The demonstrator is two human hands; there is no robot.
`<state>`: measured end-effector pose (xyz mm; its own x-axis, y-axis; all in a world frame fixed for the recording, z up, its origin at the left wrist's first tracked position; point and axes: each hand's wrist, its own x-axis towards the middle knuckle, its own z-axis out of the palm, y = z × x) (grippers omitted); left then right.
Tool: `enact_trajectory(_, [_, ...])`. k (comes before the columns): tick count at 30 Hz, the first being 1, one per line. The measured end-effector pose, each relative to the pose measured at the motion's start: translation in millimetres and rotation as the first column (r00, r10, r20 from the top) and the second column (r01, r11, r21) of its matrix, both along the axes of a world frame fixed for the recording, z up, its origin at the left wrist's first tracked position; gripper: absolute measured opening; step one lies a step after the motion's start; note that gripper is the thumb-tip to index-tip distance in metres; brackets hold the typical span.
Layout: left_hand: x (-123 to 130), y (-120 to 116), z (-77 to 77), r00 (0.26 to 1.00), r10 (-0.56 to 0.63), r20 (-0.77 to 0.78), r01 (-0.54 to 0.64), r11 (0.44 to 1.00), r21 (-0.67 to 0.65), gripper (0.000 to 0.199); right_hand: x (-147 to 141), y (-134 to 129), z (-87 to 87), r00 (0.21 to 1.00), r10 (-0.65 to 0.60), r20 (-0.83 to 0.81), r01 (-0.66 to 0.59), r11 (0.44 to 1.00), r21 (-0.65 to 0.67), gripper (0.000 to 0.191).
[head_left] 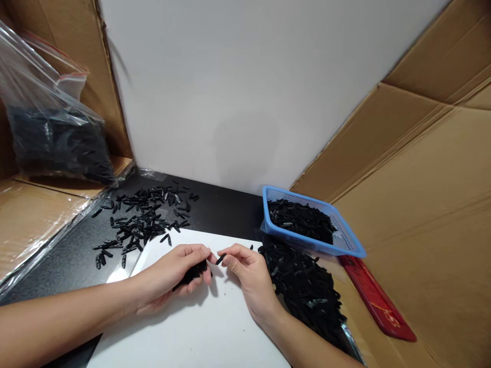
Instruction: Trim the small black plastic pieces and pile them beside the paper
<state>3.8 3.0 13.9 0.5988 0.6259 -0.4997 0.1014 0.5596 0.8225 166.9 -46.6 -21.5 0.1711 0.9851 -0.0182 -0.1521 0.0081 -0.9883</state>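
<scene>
left hand [180, 273] is cupped around a bunch of small black parts [192, 273] over the white sheet [199, 327] near the worktop's front edge, keeping them handy; right hand [245, 268] pinches a single black piece [220, 258] at its fingertips, beside the heap [307, 289].

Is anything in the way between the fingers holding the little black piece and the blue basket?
Yes, probably. The right hand pinches one small black piece over the white sheet. A big heap of black pieces lies between that hand and the blue basket. Above the heap nothing visible blocks the way.
</scene>
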Motion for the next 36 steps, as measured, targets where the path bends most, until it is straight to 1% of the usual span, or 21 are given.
enact_trajectory(4, [-1.1,1.0,1.8,0.998,0.059,0.026,-0.056,0.995,-0.086,0.024,2.1,0.9,-1.6,0.999,-0.011,-0.044,0.010,1.000,-0.021,0.021])
enact_trajectory(8, [-1.5,1.1,2.7,0.999,0.041,-0.002,-0.041,0.995,-0.094,0.024,3.2,0.2,-3.1,0.998,-0.015,-0.053,0.014,0.999,-0.029,0.024])
enact_trajectory(11, [-2.4,3.9,1.0,0.997,-0.022,-0.071,0.024,0.999,0.031,0.036,3.6,0.4,-3.1,0.996,-0.007,-0.084,0.005,1.000,-0.020,0.025])
enact_trajectory(13, [-4.4,7.8,-1.6,0.985,-0.097,-0.140,0.130,0.959,0.251,0.036,3.4,0.6,-2.4,0.994,0.002,-0.114,-0.005,1.000,-0.019,0.024])
enact_trajectory(14, [-6.0,10.0,-3.3,0.971,-0.137,-0.197,0.208,0.890,0.406,0.032,3.2,0.6,-1.9,0.992,0.006,-0.124,-0.009,1.000,-0.021,0.023])
enact_trajectory(15, [-7.7,12.2,-5.1,0.947,-0.163,-0.278,0.298,0.771,0.563,0.026,3.0,0.5,-1.4,0.992,0.007,-0.130,-0.010,1.000,-0.021,0.023])
enact_trajectory(16, [-9.6,14.1,-7.2,0.912,-0.168,-0.376,0.396,0.607,0.690,0.020,2.7,0.4,-0.9,0.991,0.006,-0.131,-0.009,1.000,-0.020,0.022])
enact_trajectory(17, [-11.5,15.6,-9.3,0.869,-0.149,-0.472,0.487,0.424,0.763,0.018,2.3,0.1,-0.4,0.992,0.004,-0.129,-0.006,1.000,-0.017,0.022])
enact_trajectory(18, [-13.3,16.7,-11.2,0.825,-0.116,-0.554,0.563,0.259,0.785,0.020,2.0,-0.2,0.1,0.992,0.000,-0.125,-0.002,1.000,-0.013,0.022])
enact_trajectory(19, [-14.8,17.3,-13.0,0.784,-0.080,-0.616,0.621,0.129,0.773,0.023,1.7,-0.5,0.7,0.993,-0.002,-0.122,0.001,1.000,-0.006,0.022])
enact_trajectory(20, [-16.0,17.5,-14.4,0.747,-0.049,-0.663,0.665,0.032,0.747,0.025,1.3,-0.7,1.4,0.993,-0.003,-0.120,0.003,1.000,0.000,0.022])
enact_trajectory(21, [-16.8,17.4,-15.5,0.715,-0.026,-0.698,0.697,-0.039,0.716,0.026,1.0,-0.9,2.2,0.992,-0.003,-0.123,0.004,1.000,0.006,0.021])
enact_trajectory(23, [-17.3,16.8,-16.7,0.670,0.005,-0.743,0.738,-0.120,0.665,0.025,0.5,-1.2,4.5,0.990,0.000,-0.144,0.003,1.000,0.018,0.019])
enact_trajectory(24, [-17.1,16.4,-16.9,0.658,0.011,-0.753,0.748,-0.128,0.652,0.026,0.4,-1.3,5.7,0.986,0.008,-0.164,-0.004,1.000,0.027,0.018])
enact_trajectory(25, [-16.7,16.0,-17.0,0.661,0.009,-0.750,0.746,-0.106,0.657,0.026,0.2,-1.4,6.9,0.982,0.021,-0.189,-0.015,0.999,0.036,0.017])
enact_trajectory(26, [-16.1,15.7,-16.8,0.684,-0.002,-0.730,0.729,-0.053,0.683,0.026,0.0,-1.5,7.8,0.976,0.039,-0.214,-0.031,0.999,0.040,0.015])
enact_trajectory(27, [-15.4,15.4,-16.4,0.722,-0.014,-0.692,0.692,0.033,0.722,0.025,-0.2,-1.7,8.5,0.969,0.057,-0.239,-0.049,0.998,0.039,0.013])
enact_trajectory(29, [-13.7,14.5,-14.3,0.810,-0.029,-0.585,0.573,0.245,0.782,0.022,-1.0,-2.2,8.5,0.960,0.071,-0.270,-0.069,0.997,0.016,0.011])
enact_trajectory(31, [-11.8,13.1,-10.4,0.868,-0.016,-0.496,0.452,0.434,0.779,0.019,-2.2,-2.7,6.8,0.964,0.051,-0.260,-0.059,0.998,-0.023,0.013])
enact_trajectory(33, [-10.0,10.9,-5.5,0.894,0.001,-0.448,0.371,0.560,0.741,0.018,-3.7,-3.4,3.9,0.977,0.032,-0.209,-0.042,0.998,-0.046,0.019])
enact_trajectory(36, [-7.4,6.3,0.4,0.934,-0.020,-0.358,0.270,0.695,0.666,0.018,-5.9,-4.5,-1.0,0.991,0.045,-0.130,-0.052,0.997,-0.054,0.024])
